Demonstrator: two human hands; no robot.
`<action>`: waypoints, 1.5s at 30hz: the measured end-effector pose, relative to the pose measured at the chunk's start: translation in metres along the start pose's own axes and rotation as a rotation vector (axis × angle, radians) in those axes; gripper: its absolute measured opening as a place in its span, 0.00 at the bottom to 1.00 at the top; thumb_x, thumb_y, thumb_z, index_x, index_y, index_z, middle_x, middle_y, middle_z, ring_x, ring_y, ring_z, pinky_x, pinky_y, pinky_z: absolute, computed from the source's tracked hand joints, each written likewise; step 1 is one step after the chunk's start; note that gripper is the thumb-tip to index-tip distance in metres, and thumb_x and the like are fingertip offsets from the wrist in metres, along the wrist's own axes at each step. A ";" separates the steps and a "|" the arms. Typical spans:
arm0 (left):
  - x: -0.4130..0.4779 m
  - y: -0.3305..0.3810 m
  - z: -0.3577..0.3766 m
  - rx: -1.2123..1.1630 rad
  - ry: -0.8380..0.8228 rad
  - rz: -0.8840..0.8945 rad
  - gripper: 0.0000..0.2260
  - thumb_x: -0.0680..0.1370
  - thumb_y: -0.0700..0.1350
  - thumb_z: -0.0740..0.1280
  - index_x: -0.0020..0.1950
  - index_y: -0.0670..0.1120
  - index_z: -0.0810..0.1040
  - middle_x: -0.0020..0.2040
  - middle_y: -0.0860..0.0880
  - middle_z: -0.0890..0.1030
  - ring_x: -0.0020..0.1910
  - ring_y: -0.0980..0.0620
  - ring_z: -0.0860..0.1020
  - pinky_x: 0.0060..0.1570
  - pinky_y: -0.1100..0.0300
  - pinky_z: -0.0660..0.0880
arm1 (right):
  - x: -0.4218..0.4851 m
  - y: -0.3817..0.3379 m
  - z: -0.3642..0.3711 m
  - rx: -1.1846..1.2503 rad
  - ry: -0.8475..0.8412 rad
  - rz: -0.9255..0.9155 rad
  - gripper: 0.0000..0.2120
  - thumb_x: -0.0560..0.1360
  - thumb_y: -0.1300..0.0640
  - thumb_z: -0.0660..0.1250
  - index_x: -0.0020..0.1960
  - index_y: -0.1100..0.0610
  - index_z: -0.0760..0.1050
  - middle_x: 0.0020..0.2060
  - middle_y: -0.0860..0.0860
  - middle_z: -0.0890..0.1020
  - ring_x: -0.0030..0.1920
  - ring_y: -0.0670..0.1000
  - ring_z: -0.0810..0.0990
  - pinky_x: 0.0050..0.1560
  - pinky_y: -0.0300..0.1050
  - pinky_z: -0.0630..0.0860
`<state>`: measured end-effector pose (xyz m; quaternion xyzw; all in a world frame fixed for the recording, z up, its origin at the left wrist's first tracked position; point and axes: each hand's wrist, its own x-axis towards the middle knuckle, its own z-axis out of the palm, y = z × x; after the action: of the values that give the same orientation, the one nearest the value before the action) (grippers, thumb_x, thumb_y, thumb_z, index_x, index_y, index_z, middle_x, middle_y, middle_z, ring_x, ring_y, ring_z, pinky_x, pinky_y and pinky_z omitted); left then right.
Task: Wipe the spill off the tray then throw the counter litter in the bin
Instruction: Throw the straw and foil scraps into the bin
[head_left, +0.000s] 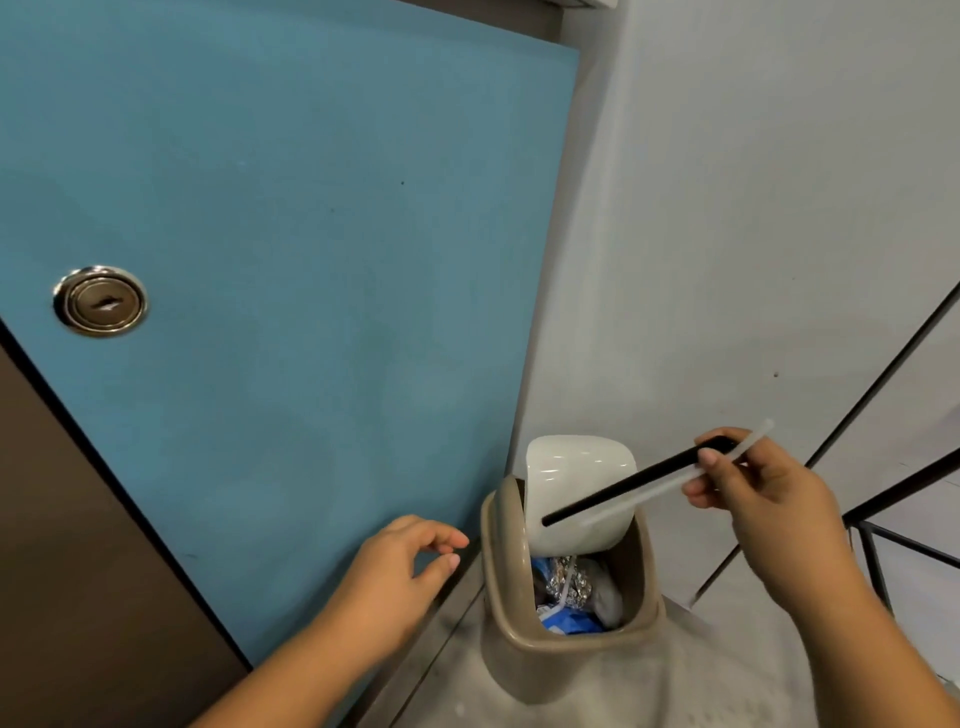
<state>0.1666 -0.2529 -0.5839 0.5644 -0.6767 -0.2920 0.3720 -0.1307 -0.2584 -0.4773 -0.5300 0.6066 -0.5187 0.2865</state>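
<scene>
Indoor corner by a doorway, home or workplace unclear: blue door (285, 234) with keyhole lock (100, 301) beyond the left hand (400, 566), swing-lid bin (519, 642) just right of it.

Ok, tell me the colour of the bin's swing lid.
The lid is glossy white, on a beige bin; the head view shows it behind the straws.
</scene>
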 end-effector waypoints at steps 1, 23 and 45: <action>-0.001 -0.003 -0.001 0.002 0.002 -0.004 0.07 0.69 0.49 0.66 0.42 0.61 0.78 0.45 0.59 0.79 0.49 0.63 0.77 0.43 0.77 0.68 | 0.002 -0.001 -0.003 -0.026 -0.025 -0.001 0.07 0.77 0.60 0.65 0.46 0.49 0.78 0.33 0.55 0.83 0.35 0.48 0.83 0.38 0.30 0.78; -0.021 -0.007 -0.008 0.044 -0.092 0.003 0.10 0.73 0.44 0.68 0.43 0.61 0.79 0.52 0.65 0.74 0.50 0.63 0.77 0.42 0.77 0.68 | -0.026 0.114 0.104 -0.780 -0.725 -0.022 0.18 0.73 0.65 0.65 0.50 0.42 0.67 0.56 0.43 0.71 0.56 0.49 0.73 0.65 0.40 0.69; -0.017 0.005 0.003 0.047 -0.133 -0.043 0.08 0.74 0.42 0.68 0.47 0.55 0.81 0.46 0.58 0.78 0.50 0.62 0.76 0.43 0.76 0.69 | -0.037 0.119 0.075 -0.609 -0.562 0.098 0.12 0.79 0.60 0.61 0.57 0.47 0.78 0.53 0.43 0.77 0.53 0.44 0.77 0.59 0.36 0.74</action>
<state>0.1630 -0.2352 -0.5846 0.5667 -0.6943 -0.3207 0.3064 -0.0940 -0.2597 -0.6180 -0.6819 0.6550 -0.1367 0.2954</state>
